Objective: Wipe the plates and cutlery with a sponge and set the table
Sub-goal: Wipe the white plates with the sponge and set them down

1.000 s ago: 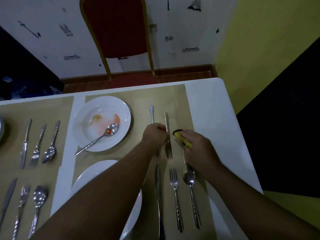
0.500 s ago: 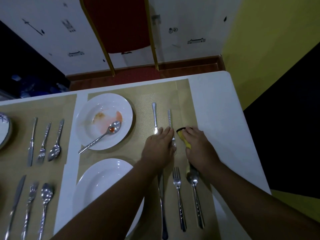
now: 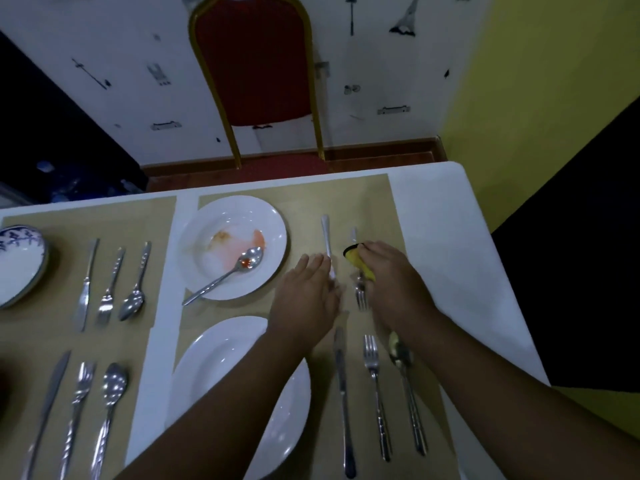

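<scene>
— Where is the sponge?
— In the right hand [image 3: 391, 275], just right of centre. The fingers curl round the yellow sponge [image 3: 358, 263] and press it onto the handle of a fork [image 3: 360, 297], whose tines show below the hand.
— And the left hand?
— The left hand [image 3: 308, 292] lies flat on the tan placemat [image 3: 304, 202], fingers straight and holding nothing. Its fingertips touch a knife [image 3: 326, 233] that lies just left of that fork.
— The plates?
— A smeared plate [image 3: 273, 220] with orange stains sits left of the knife. A dirty spoon [image 3: 242, 266] rests in it, handle over the rim. Below it lies a clean plate [image 3: 214, 351], partly hidden by the left forearm.
— What else is on the desk [image 3: 443, 244]?
— At lower right a second knife [image 3: 341, 375], second fork [image 3: 374, 375] and second spoon [image 3: 403, 358] lie side by side. The left placemat [image 3: 162, 216] carries two more cutlery sets, with a blue-patterned bowl [image 3: 20, 268] at the frame's left edge. A red chair [image 3: 252, 64] stands beyond the desk.
</scene>
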